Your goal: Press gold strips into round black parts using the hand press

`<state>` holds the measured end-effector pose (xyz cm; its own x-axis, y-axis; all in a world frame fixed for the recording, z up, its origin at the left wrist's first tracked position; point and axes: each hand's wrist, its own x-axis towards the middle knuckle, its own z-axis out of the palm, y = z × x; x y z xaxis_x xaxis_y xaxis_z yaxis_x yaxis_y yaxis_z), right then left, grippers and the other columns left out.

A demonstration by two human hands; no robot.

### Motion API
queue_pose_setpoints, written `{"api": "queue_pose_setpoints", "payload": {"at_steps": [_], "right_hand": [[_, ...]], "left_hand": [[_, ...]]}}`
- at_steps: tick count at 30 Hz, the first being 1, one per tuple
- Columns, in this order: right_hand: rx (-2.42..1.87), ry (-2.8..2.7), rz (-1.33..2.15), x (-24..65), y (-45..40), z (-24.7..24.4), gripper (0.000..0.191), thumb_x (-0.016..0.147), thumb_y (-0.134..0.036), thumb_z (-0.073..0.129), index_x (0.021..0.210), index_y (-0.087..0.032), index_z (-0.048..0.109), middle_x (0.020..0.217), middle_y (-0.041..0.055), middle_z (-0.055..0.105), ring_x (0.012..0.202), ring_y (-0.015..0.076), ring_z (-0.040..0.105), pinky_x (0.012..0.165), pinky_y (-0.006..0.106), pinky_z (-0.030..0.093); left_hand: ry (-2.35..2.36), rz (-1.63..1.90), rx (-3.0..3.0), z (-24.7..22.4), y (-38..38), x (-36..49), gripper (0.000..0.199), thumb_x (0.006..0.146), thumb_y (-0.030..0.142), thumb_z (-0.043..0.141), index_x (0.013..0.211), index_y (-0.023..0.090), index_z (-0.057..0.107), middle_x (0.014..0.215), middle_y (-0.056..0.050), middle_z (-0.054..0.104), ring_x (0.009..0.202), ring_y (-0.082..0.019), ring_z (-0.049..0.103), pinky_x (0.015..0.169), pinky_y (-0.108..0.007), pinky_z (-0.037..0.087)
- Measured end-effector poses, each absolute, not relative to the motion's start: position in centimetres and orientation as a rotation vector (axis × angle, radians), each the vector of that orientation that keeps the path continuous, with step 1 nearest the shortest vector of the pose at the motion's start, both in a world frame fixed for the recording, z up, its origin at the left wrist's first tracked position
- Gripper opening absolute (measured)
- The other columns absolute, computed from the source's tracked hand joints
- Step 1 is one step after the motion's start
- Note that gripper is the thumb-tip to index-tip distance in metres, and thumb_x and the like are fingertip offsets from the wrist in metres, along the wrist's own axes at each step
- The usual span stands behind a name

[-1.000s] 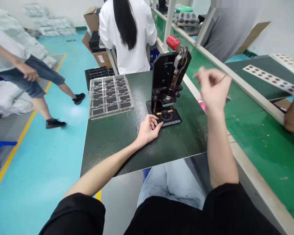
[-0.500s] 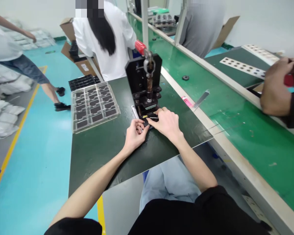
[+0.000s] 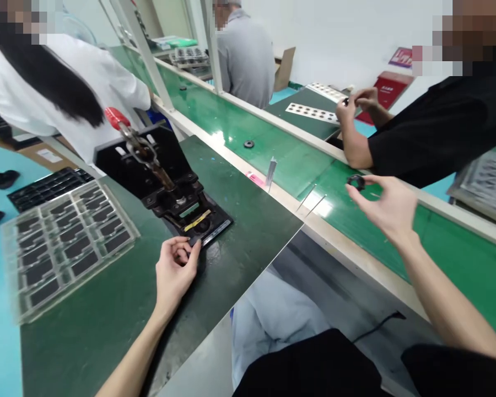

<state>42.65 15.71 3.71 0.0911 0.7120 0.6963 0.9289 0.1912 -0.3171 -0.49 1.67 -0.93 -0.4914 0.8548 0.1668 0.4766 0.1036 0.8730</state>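
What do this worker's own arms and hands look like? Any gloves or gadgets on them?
Both are ordinary human hands: the left hand and right hand are bare, with no gloves visible. The slim forearms are uncovered too, and no watch, cable or marking shows on them. A plain black cloth sleeve shows on the right; the left one is out of view.

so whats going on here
The person's right hand holds a small black round part over the green belt. Their left hand is at the base of the black press; whether it grips anything is unclear. The red handle is up, and a clear tray sits on the table.
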Motion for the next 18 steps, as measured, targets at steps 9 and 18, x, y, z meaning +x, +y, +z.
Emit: {"api": "queue_pose_setpoints", "payload": {"at_steps": [9,18], "right_hand": [[-2.045,-1.976,0.017,38.4,31.5,1.0,0.044,0.092,-0.042,0.063,0.122,-0.010,0.074,0.130,0.0238,0.070,0.118,0.0380,0.064,0.097,0.044,0.048],[-2.030,-1.908,-0.022,37.9,36.7,-0.5,0.057,0.094,-0.048,0.061,0.129,-0.003,0.068,0.134,0.0301,0.066,0.122,0.0425,0.061,0.102,0.050,0.047]], "left_hand": [[2.004,1.347,1.318,-0.9,1.8,-0.6,0.036,0.080,0.047,0.074,0.099,0.022,0.056,0.071,0.006,0.055,0.057,-0.011,0.047,0.057,-0.024,0.044],[2.013,1.337,1.355,-1.2,1.8,-0.7,0.036,0.082,0.047,0.072,0.101,0.022,0.056,0.070,0.006,0.055,0.056,-0.011,0.046,0.058,-0.024,0.043]]}}
